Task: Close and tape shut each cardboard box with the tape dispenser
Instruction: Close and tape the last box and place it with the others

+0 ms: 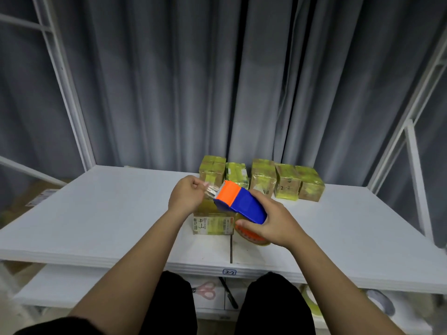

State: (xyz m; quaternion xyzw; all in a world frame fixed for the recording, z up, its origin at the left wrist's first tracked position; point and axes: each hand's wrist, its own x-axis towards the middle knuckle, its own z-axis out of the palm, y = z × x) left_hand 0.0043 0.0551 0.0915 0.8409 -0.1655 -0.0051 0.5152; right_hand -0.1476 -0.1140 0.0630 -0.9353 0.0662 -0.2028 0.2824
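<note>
My two forearms are reaching out over my knees toward the white surface (96, 213). My right hand (273, 223) is wrapping around the blue and orange tape dispenser (239, 201), fingers curled over its body and thumb under it, with the tape roll (249, 235) hanging just below my palm. My left hand (186, 197) is pinching the loose end of the clear tape (212, 191) right at the toothed orange nose, just left of the dispenser. Directly beneath both hands is sitting the cardboard box (212, 223) marked 4-3, its top already looking shiny with yellowish tape. Beyond my hands, a row of five taped boxes (262, 180) is standing along the back edge.

I am judging that I am drawing out a fresh length of tape for this box. To do it well I should be keeping the pinch firm and the strip flat so it is not folding onto itself, pulling straight out from the nose, then laying the end over the box's far edge before dragging the dispenser along the seam.
</note>
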